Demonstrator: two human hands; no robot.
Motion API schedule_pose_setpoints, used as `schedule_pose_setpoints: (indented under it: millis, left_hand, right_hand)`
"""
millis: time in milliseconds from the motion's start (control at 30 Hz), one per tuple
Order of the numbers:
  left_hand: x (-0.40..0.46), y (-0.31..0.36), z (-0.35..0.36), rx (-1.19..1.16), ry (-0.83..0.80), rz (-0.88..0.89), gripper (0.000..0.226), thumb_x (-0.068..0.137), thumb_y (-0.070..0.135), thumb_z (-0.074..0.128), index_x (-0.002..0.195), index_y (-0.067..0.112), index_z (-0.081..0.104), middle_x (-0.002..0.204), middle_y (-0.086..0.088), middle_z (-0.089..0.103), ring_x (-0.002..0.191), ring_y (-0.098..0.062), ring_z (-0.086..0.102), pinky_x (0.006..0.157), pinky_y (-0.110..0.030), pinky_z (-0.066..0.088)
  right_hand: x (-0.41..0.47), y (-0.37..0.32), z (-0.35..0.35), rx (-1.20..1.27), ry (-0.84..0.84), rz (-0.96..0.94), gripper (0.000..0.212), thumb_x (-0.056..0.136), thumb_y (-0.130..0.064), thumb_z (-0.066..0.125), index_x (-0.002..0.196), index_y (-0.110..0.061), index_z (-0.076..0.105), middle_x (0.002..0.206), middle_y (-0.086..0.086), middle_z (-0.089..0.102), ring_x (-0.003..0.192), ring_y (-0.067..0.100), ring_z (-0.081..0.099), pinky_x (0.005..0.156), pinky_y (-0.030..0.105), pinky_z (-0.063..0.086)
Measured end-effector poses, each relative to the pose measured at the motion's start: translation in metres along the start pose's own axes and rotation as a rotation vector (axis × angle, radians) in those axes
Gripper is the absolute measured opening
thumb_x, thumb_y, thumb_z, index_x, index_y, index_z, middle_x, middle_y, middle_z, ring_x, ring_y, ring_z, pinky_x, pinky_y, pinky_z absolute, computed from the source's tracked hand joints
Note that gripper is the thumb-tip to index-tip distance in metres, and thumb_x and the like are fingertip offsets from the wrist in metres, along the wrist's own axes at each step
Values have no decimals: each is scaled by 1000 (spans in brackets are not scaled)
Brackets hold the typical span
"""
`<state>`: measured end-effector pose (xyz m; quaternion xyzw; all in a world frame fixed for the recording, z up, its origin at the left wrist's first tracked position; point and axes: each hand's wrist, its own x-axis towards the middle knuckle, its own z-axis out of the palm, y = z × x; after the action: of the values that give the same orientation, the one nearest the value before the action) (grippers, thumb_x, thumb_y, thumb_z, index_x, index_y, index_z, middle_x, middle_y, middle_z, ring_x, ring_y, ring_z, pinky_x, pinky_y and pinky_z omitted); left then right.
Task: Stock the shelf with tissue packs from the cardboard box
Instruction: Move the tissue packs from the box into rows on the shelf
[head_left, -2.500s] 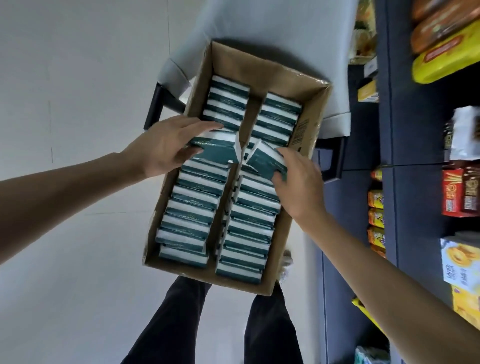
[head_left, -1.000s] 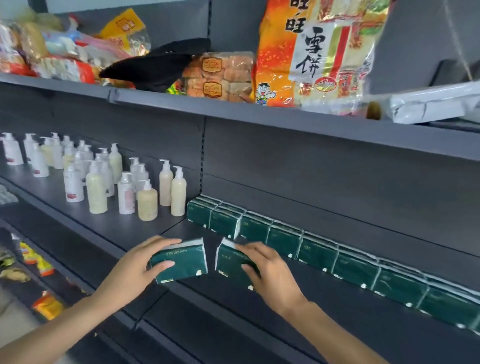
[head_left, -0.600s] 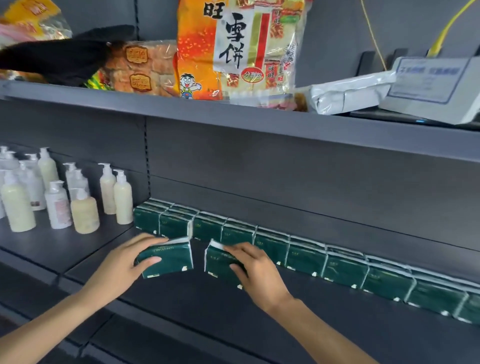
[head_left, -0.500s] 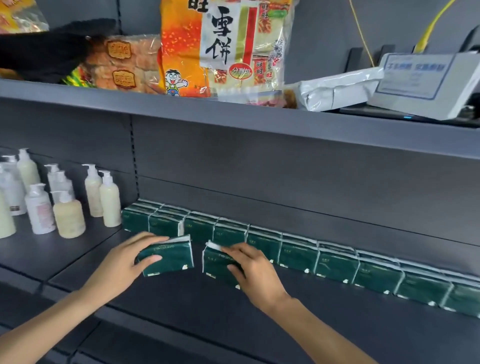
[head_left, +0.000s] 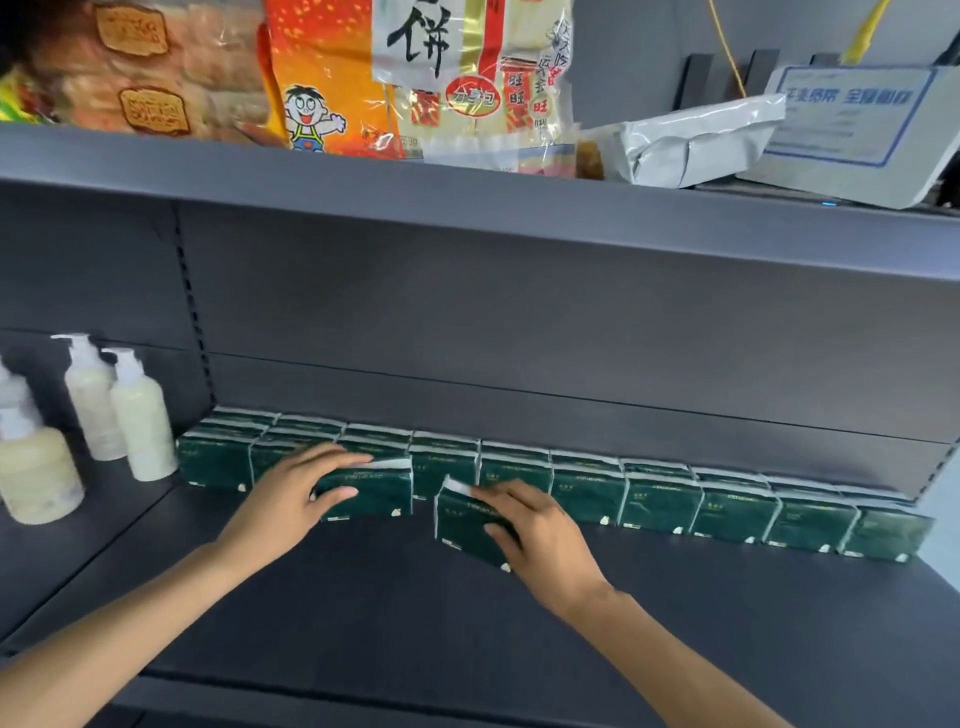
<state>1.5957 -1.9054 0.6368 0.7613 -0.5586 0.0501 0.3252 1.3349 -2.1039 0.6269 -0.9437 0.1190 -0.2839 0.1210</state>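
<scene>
On shelf (head_left: 467, 623), dark-green tissue packs (head_left: 660, 501), white edges

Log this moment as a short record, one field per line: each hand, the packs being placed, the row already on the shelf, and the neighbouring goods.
left hand: grips a green tissue pack, upright, against the row's front
right hand: grips a second tissue pack, tilted, just in front of the row
stocked row: green packs lined along the back of the dark shelf
left of row: pump bottles
upper shelf: orange snack bag, silver pouch
cardboard box: not in view
</scene>
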Motion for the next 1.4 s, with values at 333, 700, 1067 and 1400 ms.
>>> schedule_pose_setpoints:
  millis: [333,700,1067,1400]
  left_hand:
    - [37,-70,27,37,-33,105,40,88,48,60,126,41,64,120,26,61,115,-4,53,100,-33,45]
    - [55,-103,50,116,29,117,40,80,33,79,119,35,71,113,17,68,105,-15,60,89,-37,46]
    - [58,-122,61,259,121,205,48,79,32,82,125,27,68,117,9,57,106,-19,54,89,-42,46]
    - [66,-130,62,331,76,333,48,95,53,41,131,28,60,131,10,55,116,-16,54,103,-35,38]
  right_hand:
    - [-5,-11,13,-74,28,111,45,96,-18,61,137,-34,53,122,-13,57,104,14,60,89,32,54]
    - [-11,-11,29,-117,57,182,44,93,-15,65,133,-31,57,117,-13,59,99,11,57,86,30,54]
    - [2,-10,57,-118,14,182,42,94,-17,61,134,-32,57,126,-18,56,108,8,57,93,32,51]
    - [21,-6,71,-109,6,189,40,97,-19,60,135,-31,56,123,-14,58,104,9,58,93,27,49]
